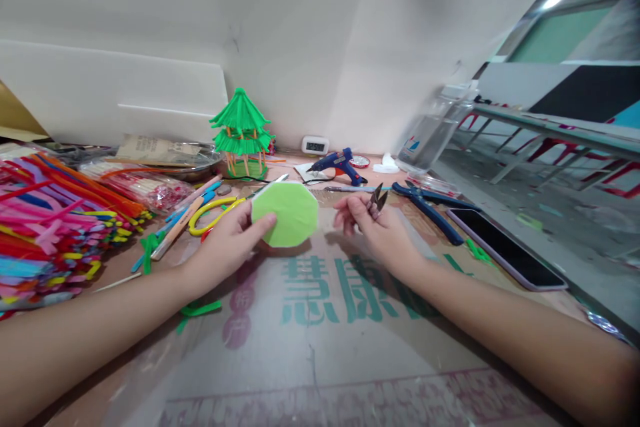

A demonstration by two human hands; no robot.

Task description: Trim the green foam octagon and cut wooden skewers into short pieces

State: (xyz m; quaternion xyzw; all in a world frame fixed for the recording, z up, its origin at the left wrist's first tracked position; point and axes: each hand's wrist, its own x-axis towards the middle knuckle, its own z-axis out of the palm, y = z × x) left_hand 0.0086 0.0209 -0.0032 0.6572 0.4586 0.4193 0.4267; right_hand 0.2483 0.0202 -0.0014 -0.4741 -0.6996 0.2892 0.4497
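So the left hand [235, 225] had a light green many-sided disc [289, 215] pinched at its left edge, thumb on the front face, holding it up over the printed cardboard [345, 363] that covered the work area. The right hand [367, 223] was just across from it, fingers curled in, with a pair of thread snips [379, 200] in its grip. The blades poked up past the hand, tips a bit apart, and they weren't touching the disc.

Behind the disc was a pretty neat green two-tiered pagoda model [242, 123], standing upright, with a little digital clock [315, 145] and a blue glue gun [340, 164] to the right of it. Blue-handled pliers [436, 215] lay beyond the right hand, and a phone [507, 247] sat screen-up beside those.

Over on the left there was a big heap of colourful pipe cleaners [55, 220], plus some scissors with a yellow handle [220, 201] lying right near the left hand.
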